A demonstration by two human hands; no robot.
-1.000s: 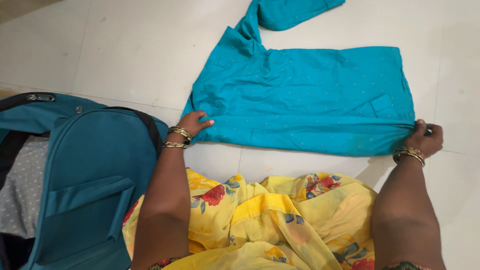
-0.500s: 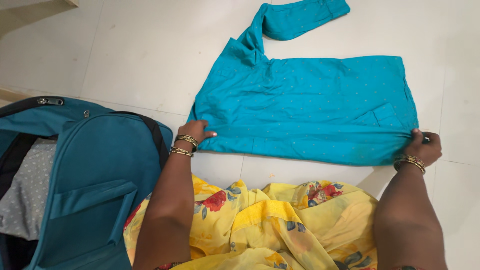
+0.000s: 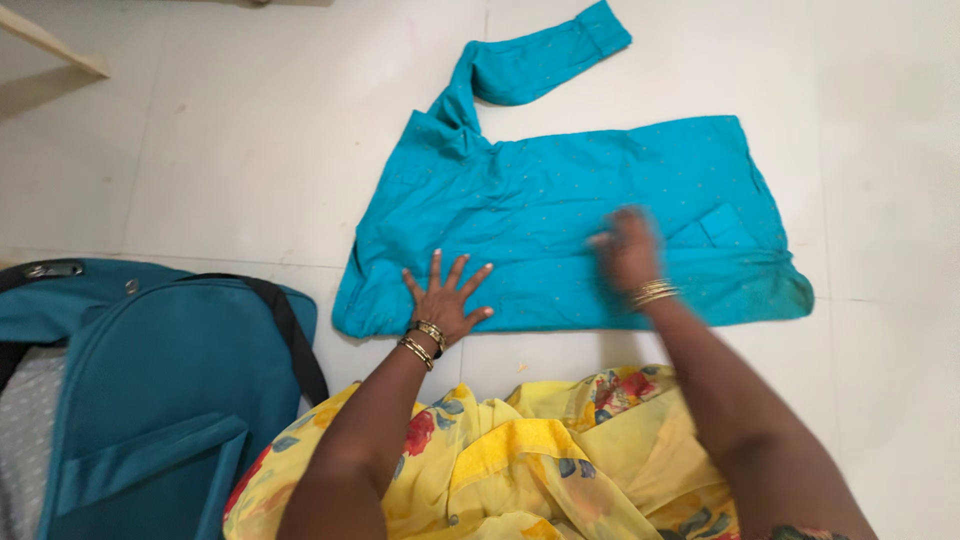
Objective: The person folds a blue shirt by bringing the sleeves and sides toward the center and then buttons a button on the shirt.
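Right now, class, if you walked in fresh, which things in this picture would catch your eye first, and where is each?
The bright teal garment spread flat on the pale tiled floor at centre, one sleeve bent up toward the top edge. The left hand lies spread flat on its lower edge; the right hand, blurred, is on the cloth too. A teal open suitcase sits at lower left.

free: bare floor [image 3: 250,150] left (wide) | blocked: teal bag [image 3: 150,400] lower left

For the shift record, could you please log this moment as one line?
left hand: flat on teal garment | right hand: on garment, blurred | floor: white tile | teal suitcase: open, left
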